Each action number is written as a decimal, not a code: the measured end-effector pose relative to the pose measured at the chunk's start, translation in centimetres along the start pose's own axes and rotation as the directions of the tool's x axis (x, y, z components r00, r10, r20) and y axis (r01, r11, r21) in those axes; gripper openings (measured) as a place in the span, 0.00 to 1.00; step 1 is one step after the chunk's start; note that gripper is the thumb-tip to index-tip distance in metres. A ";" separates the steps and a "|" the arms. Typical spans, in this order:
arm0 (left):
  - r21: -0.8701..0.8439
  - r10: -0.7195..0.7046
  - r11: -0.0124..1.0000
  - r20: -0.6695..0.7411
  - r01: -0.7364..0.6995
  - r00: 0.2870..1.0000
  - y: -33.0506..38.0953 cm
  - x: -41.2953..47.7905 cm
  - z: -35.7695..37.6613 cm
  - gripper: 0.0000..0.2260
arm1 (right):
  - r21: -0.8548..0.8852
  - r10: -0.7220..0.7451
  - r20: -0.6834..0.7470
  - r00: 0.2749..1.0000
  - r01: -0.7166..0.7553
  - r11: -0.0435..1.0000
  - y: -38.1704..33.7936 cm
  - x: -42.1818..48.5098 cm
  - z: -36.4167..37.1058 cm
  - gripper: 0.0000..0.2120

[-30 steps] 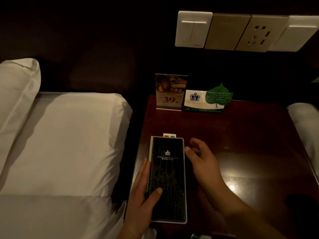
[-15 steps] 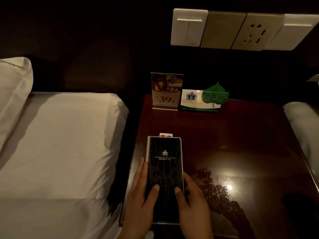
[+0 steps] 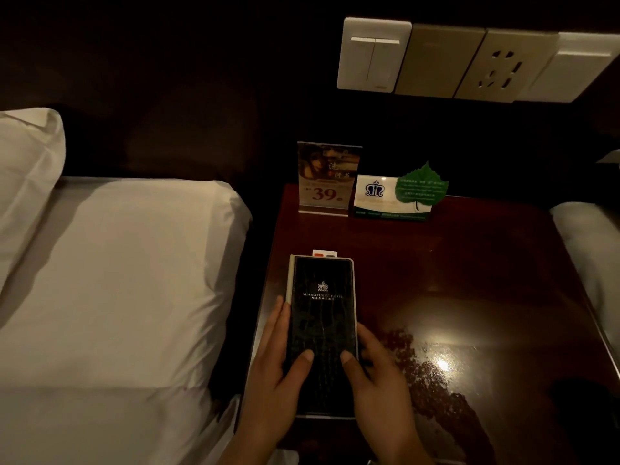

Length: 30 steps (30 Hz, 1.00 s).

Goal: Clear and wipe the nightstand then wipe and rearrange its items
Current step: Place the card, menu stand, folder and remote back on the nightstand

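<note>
The bed (image 3: 117, 280) lies just left of the nightstand (image 3: 469, 280); a switch panel (image 3: 469, 62) sits on the wall above; the folder (image 3: 322, 330) lies flat at the nightstand's front left, my left hand (image 3: 278, 374) and right hand (image 3: 379, 380) gripping its long edges, thumbs on the cover; a price stand (image 3: 327, 177) and leaf card (image 3: 396, 196) stand at the back; a small card (image 3: 324, 254) shows at the folder's far end.

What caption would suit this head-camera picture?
Left hand and right hand hold a black hotel folder on the wooden nightstand.
</note>
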<state>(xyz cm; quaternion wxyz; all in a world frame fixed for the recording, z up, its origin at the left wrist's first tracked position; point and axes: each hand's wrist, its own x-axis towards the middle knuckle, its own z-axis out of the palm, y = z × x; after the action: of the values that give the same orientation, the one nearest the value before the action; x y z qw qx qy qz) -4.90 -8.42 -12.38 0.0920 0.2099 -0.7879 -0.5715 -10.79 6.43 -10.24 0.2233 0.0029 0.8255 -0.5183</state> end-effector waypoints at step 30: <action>-0.011 0.008 1.000 0.014 -0.008 1.000 -0.1 0.0 -0.4 0.33 | 0.142 0.045 -0.002 0.999 -0.044 0.989 -0.8 1.4 -0.7 0.14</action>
<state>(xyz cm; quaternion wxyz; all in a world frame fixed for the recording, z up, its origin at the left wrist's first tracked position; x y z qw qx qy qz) -4.72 -8.76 -12.37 0.0900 0.2022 -0.7863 -0.5769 -12.46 6.38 -9.84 0.2316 0.0384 0.7870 -0.5705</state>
